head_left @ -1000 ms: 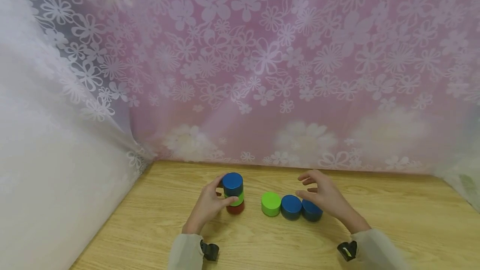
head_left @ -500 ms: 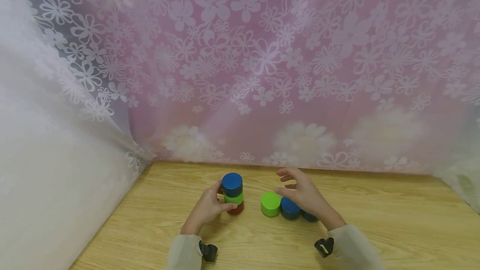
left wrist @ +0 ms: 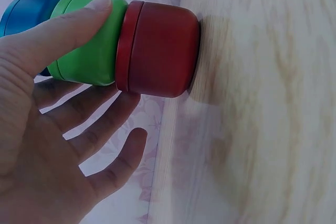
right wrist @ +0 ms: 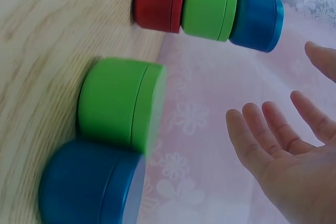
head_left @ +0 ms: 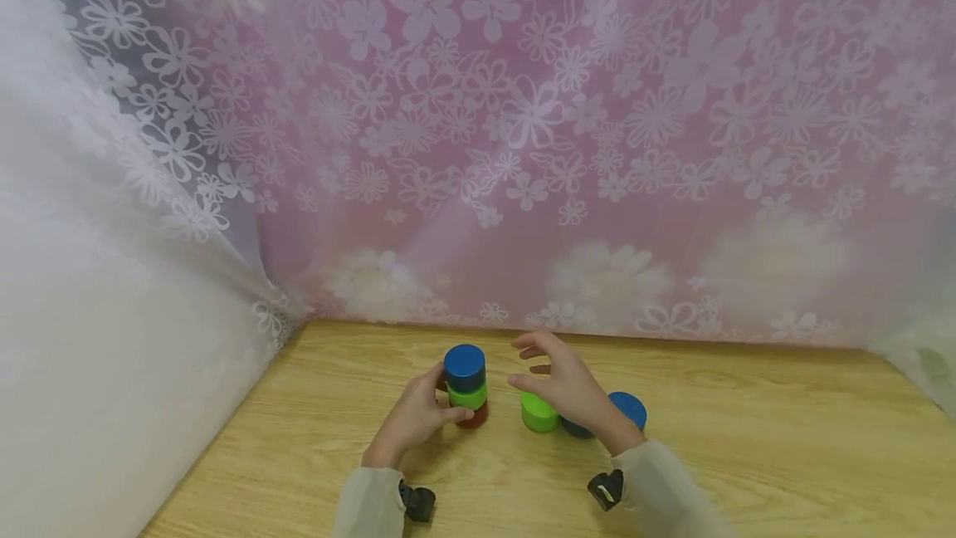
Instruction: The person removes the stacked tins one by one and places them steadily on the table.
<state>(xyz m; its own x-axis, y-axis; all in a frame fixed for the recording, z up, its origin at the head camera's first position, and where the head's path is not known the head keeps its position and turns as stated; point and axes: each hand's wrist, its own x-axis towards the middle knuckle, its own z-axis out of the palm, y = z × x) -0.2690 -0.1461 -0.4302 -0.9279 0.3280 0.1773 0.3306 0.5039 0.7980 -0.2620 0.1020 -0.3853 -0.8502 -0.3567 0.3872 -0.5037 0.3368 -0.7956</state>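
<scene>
A stack of three round lidded tins stands on the wooden table: red at the bottom, green in the middle, blue on top. My left hand steadies it, thumb across the green tin and fingers curled behind around the green and red ones. My right hand hovers with relaxed, spread fingers and holds nothing. Under it on the table sits a loose green tin, with a blue tin touching its side. The right forearm partly hides another blue tin.
A wooden tabletop reaches back to a pink flowered curtain. At the left, a pale cloth hangs along the table's edge. Each wrist carries a small black camera mount.
My right hand has moved left, from above the blue tins to above the loose green tin. The left hand's thumb has slid slightly lower on the stack, which stays in place.
</scene>
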